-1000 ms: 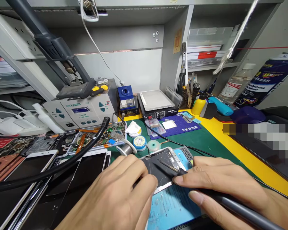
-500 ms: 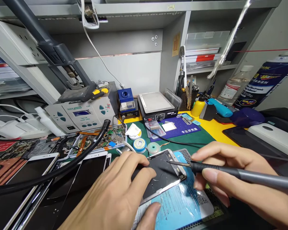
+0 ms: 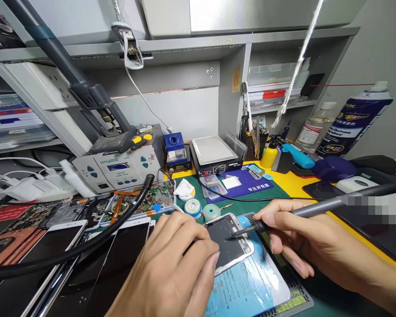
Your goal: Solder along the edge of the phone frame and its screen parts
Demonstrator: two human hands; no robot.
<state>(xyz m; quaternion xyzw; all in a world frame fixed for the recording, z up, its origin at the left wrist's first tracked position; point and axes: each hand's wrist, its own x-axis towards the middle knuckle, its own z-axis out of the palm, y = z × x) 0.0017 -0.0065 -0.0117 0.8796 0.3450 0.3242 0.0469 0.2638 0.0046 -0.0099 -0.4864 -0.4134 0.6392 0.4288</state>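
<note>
**One black, white-rimmed phone panel [image 3: 226, 244], one slim grey soldering iron [image 3: 330, 204]**

Green flat mat [image 3: 244, 207]: one, across the bench. Grey box-shaped rework station [image 3: 119, 172]: one, back left. Black-sided heating plate with flat silver top [image 3: 213, 149]: one, back centre. Bare hands: two. Left hand [image 3: 171, 264] curled over the panel's left part; cannot tell whether it grips. Right hand [image 3: 293, 233] holds the iron, fingertips closed round its dark grip. Glossy blue sheet [image 3: 244, 286]: one, under the panel. Dark-glass phones with white top edges: two, at left [image 3: 49, 246] [image 3: 125, 246]; edges of others beneath, count unclear. Panel lies flat between the hands, iron tip at its right part; contact unclear. Small round blue-and-white tin [image 3: 192, 208], pale green reel [image 3: 211, 212]: one each, just behind.
</note>
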